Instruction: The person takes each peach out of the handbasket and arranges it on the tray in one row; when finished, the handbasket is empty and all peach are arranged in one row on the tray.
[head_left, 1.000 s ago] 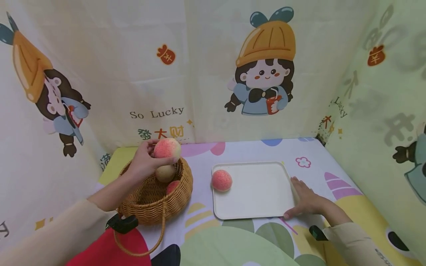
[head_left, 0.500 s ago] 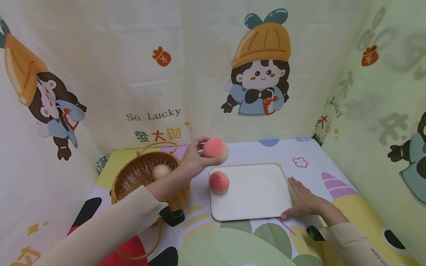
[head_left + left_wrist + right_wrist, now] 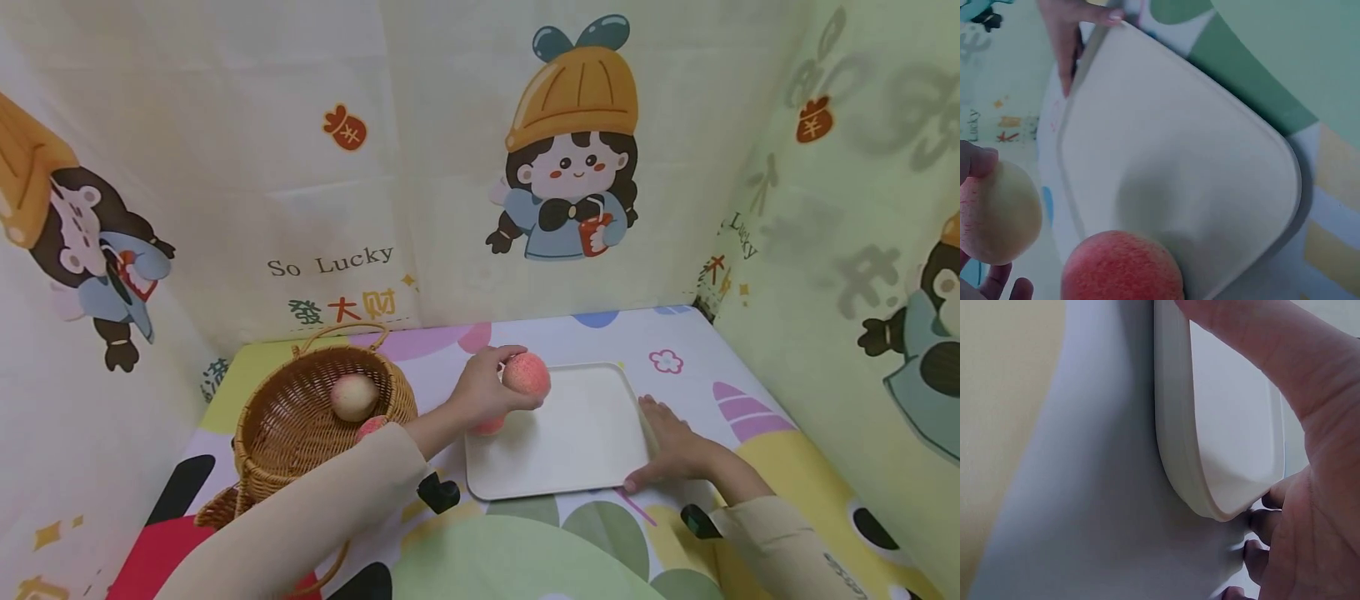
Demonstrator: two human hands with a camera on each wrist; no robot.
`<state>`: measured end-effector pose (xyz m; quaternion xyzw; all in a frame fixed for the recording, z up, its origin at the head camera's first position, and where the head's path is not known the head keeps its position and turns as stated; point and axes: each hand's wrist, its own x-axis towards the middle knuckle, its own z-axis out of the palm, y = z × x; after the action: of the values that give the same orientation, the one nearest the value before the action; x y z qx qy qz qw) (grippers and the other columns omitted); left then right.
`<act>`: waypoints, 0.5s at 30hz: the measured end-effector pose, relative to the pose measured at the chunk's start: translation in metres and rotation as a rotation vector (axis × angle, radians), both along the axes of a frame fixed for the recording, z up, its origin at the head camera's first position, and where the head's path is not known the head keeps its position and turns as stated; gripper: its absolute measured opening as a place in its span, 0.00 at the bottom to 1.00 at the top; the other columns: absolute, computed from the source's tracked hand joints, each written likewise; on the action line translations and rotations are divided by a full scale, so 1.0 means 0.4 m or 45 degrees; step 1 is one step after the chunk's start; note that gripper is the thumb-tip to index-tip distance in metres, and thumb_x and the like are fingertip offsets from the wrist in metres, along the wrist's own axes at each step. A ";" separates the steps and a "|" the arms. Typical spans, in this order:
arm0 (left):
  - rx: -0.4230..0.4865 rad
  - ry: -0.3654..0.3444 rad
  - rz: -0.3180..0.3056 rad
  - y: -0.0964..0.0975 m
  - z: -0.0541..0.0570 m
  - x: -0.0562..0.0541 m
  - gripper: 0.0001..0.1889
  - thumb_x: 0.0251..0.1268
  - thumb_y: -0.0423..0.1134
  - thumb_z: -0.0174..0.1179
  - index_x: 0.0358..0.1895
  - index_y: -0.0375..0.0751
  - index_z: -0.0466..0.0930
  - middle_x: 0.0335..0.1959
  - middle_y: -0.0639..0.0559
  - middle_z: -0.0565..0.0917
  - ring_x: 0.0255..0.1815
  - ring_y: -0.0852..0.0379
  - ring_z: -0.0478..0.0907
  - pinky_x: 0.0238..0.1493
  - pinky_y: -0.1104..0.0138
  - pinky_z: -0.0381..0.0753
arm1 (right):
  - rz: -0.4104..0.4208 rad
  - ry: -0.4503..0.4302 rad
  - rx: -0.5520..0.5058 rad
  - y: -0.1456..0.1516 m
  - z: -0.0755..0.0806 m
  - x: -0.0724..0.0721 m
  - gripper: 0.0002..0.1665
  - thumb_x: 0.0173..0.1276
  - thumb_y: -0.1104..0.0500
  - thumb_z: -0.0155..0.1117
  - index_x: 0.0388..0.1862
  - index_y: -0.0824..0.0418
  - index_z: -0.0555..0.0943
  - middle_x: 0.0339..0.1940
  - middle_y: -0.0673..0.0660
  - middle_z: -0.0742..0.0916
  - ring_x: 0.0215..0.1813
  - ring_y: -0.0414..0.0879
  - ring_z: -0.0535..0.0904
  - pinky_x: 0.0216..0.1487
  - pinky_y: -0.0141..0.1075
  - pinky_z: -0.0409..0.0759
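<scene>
My left hand (image 3: 483,393) pinches a pink and pale peach (image 3: 527,375) between thumb and fingers, above the left part of a white tray (image 3: 562,450). The left wrist view shows that held peach (image 3: 1010,215) apart from the tray surface. A second, redder peach (image 3: 1121,269) sits at the tray's left side, mostly behind my left hand in the head view. At the tray's right near corner, my right hand (image 3: 678,450) rests with its thumb at the near edge and its fingers, fairly straight, along the right edge. In the right wrist view the thumb touches the rim.
A wicker basket (image 3: 262,417) stands left of the tray, its handle (image 3: 341,327) lying toward the back. Inside are a pale peach (image 3: 354,397) and a pink one (image 3: 371,427), partly covered by my left sleeve (image 3: 337,492). A printed cloth backdrop (image 3: 450,167) closes the rear.
My left hand has carried the peach from above the basket rightward to over the tray, and lower in the last half second. The right hand stays at the tray's corner.
</scene>
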<state>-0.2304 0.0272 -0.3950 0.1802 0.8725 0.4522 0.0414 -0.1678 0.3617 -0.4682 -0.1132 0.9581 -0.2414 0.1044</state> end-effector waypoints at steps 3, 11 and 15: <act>-0.168 0.073 -0.017 0.022 -0.019 -0.002 0.39 0.41 0.49 0.81 0.65 0.54 0.79 0.49 0.52 0.78 0.48 0.53 0.75 0.43 0.60 0.79 | 0.013 -0.005 -0.011 -0.002 0.007 0.003 0.87 0.34 0.30 0.84 0.76 0.80 0.48 0.76 0.83 0.54 0.74 0.80 0.46 0.67 0.75 0.46; -0.649 0.228 -0.104 0.063 -0.058 -0.006 0.40 0.41 0.60 0.74 0.66 0.57 0.79 0.47 0.54 0.80 0.48 0.52 0.73 0.51 0.59 0.73 | 0.015 -0.007 -0.017 -0.007 0.023 0.006 0.87 0.35 0.32 0.85 0.75 0.81 0.47 0.75 0.83 0.54 0.74 0.81 0.47 0.66 0.75 0.47; -0.832 0.263 -0.135 0.077 -0.075 -0.005 0.40 0.44 0.62 0.71 0.67 0.58 0.78 0.53 0.52 0.81 0.55 0.48 0.73 0.67 0.48 0.63 | 0.003 -0.029 -0.006 -0.010 0.022 0.004 0.88 0.35 0.31 0.84 0.76 0.81 0.46 0.76 0.82 0.53 0.75 0.80 0.45 0.68 0.74 0.46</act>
<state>-0.2325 0.0579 -0.4252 0.2474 0.9602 0.1256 0.0318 -0.1661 0.3578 -0.4593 -0.1117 0.9561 -0.2450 0.1153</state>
